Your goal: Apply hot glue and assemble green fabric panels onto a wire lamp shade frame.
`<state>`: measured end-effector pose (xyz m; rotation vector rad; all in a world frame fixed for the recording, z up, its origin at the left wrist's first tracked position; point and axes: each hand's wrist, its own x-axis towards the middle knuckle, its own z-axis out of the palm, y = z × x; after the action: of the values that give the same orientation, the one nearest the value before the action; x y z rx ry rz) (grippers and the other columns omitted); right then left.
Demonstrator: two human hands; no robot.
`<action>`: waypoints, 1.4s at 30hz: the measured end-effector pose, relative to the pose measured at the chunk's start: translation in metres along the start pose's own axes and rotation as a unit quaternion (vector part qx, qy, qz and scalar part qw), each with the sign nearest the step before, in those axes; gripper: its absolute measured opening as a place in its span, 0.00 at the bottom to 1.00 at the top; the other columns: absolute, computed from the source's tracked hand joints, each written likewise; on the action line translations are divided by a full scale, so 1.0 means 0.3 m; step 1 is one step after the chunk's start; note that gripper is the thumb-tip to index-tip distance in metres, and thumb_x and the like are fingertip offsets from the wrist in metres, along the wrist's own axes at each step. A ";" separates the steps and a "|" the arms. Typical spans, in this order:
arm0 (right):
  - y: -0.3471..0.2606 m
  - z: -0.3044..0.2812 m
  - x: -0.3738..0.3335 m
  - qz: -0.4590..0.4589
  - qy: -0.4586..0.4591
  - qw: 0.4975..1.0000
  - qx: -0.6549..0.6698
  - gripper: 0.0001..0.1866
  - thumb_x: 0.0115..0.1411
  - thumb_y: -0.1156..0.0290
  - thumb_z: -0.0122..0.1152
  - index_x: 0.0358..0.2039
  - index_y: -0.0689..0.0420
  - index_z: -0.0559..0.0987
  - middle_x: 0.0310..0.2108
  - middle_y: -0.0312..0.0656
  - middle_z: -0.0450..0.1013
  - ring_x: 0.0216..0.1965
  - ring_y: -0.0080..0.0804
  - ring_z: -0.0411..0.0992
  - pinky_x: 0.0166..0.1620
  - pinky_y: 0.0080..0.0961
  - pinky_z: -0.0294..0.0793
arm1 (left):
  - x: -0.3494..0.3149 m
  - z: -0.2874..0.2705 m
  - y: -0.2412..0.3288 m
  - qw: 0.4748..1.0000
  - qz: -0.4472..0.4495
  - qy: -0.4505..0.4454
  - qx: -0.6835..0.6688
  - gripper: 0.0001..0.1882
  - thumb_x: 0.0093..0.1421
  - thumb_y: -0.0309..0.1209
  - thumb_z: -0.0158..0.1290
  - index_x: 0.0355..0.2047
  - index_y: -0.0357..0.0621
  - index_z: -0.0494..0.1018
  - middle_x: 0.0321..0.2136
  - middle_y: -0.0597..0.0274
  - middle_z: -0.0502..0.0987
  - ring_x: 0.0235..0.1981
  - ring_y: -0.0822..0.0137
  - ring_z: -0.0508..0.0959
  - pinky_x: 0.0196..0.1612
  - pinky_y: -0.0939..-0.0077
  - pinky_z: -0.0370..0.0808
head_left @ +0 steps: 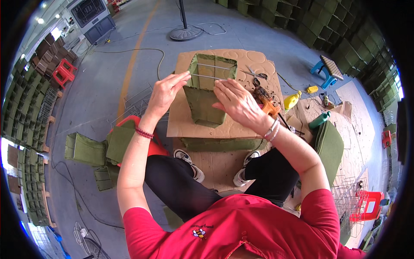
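Note:
A tall olive-green fabric-covered box point(205, 105) stands on the cardboard-topped work surface in front of me. Two thin metal rods cross its open top; the nearer metal rod point(202, 76) runs between my hands. My left hand point(167, 91) is at the box's left rim, fingers stretched out and their tips touching the rod's left end. Over the right rim lies my right hand point(235, 102), fingers extended and thumb apart, covering the rod's right end. Neither hand is wrapped round anything that I can see.
Black-handled scissors point(257, 77) and an orange-handled tool point(270, 108) lie right of the box on the cardboard point(181, 121). Beyond are a yellow bottle point(292, 100), a green bottle point(319, 120) and a stack of green panels point(331, 149). Green boxes point(84, 146) sit left, by a red stool point(155, 144).

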<state>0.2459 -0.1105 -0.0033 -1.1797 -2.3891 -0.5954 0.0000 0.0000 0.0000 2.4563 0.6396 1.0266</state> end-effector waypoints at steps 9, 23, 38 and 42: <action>-0.131 0.136 0.137 0.124 0.080 0.989 0.023 0.31 0.57 0.59 0.66 0.52 0.71 0.69 0.49 0.58 0.74 0.50 0.46 0.75 0.56 0.39 0.72 | -0.004 0.063 0.023 0.995 -0.020 0.090 0.039 0.19 0.56 0.19 0.61 0.49 0.42 0.78 0.32 0.57 0.82 0.35 0.64 0.82 0.38 0.71 0.78; -0.009 0.005 -0.085 0.113 0.100 0.984 0.095 0.22 0.55 0.70 0.67 0.48 0.63 0.74 0.52 0.51 0.73 0.58 0.47 0.69 0.63 0.44 0.66 | 0.006 0.153 0.142 0.975 0.135 0.132 0.117 0.20 0.51 0.22 0.64 0.47 0.42 0.78 0.40 0.58 0.81 0.42 0.58 0.80 0.44 0.67 0.79; -0.026 -0.005 0.020 0.123 0.117 0.979 0.117 0.20 0.55 0.71 0.65 0.46 0.65 0.75 0.52 0.51 0.74 0.57 0.46 0.71 0.63 0.42 0.66 | 0.005 0.060 0.104 0.974 -0.037 0.222 -0.023 0.14 0.66 0.25 0.53 0.51 0.44 0.77 0.46 0.56 0.82 0.47 0.62 0.82 0.50 0.70 0.78; -0.073 0.092 0.065 0.088 0.115 0.987 0.070 0.23 0.56 0.72 0.59 0.51 0.69 0.73 0.54 0.58 0.71 0.58 0.46 0.70 0.64 0.39 0.66 | -0.021 0.119 0.101 0.992 0.023 0.109 0.054 0.21 0.55 0.22 0.62 0.51 0.43 0.77 0.41 0.55 0.82 0.43 0.58 0.82 0.46 0.67 0.80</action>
<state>0.2124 -0.0951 -0.0200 -1.1768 -2.0721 -0.4697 0.0302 -0.0347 -0.0110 2.4820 0.7283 1.3236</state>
